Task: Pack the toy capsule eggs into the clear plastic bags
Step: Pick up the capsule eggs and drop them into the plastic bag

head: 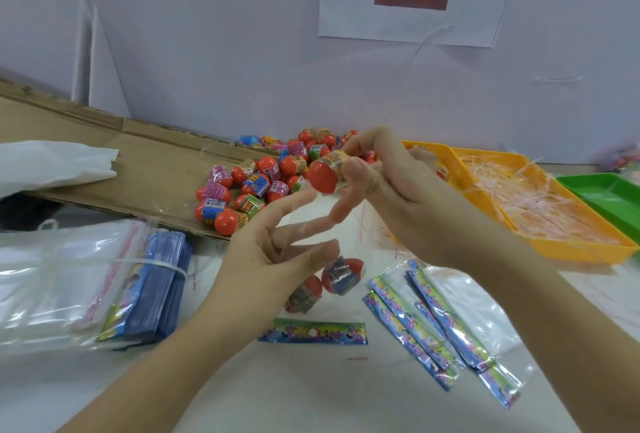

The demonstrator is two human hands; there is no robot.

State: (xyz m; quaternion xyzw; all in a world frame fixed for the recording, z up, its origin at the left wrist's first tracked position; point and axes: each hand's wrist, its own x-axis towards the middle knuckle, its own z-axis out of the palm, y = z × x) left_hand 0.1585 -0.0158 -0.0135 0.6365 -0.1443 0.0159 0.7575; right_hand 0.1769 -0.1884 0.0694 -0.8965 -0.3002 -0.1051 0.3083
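here the right hand [391, 186] pinches a capsule egg [327, 173], long axis tilted with the red end down-left, just above the mouth of the clear bag [332, 311], which the left hand [270, 259] pinches open; two packed eggs [341, 275] lie inside.

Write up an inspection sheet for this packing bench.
Surface: white table, partly covered by flattened cardboard.
Job's things: pile of capsule eggs on the cardboard; bundled bags left; loose bags right; clear bag with two eggs seen inside.
Clutter: yellow tray of shredded strips; green tray; white plastic sack.
Hands: left hand holds the clear bag's mouth; right hand pinches a capsule egg above it.
Cables: nothing seen.
Surroundings: white wall with paper sign.
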